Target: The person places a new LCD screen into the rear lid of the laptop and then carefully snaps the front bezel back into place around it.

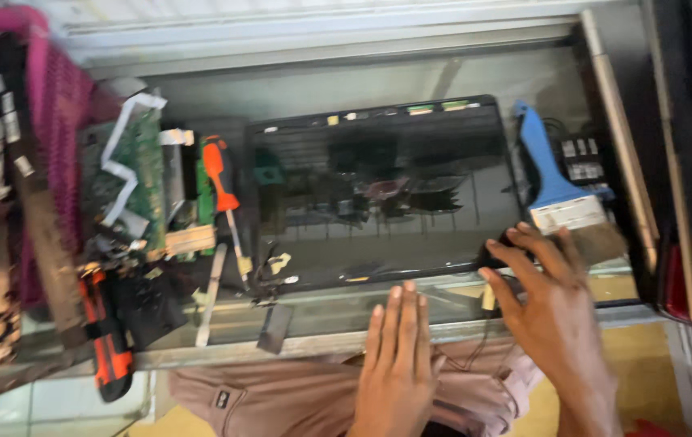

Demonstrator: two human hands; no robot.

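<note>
A dark, glossy display panel (pixel 378 190) lies flat on a glass counter (pixel 321 320). My left hand (pixel 398 364) rests flat at the counter's near edge, fingers together and pointing at the panel, holding nothing. My right hand (pixel 544 299) has spread fingers touching the panel's near right corner. A blue-handled paintbrush (pixel 560 194) lies just beyond my right hand, beside the panel's right edge.
Left of the panel lie an orange-handled screwdriver (pixel 223 190), a green circuit board (pixel 139 174) with white ribbon cable, and an orange and black tool (pixel 107 344). A pink basket (pixel 55 105) stands at far left. A wooden stick (pixel 617 137) runs along the right.
</note>
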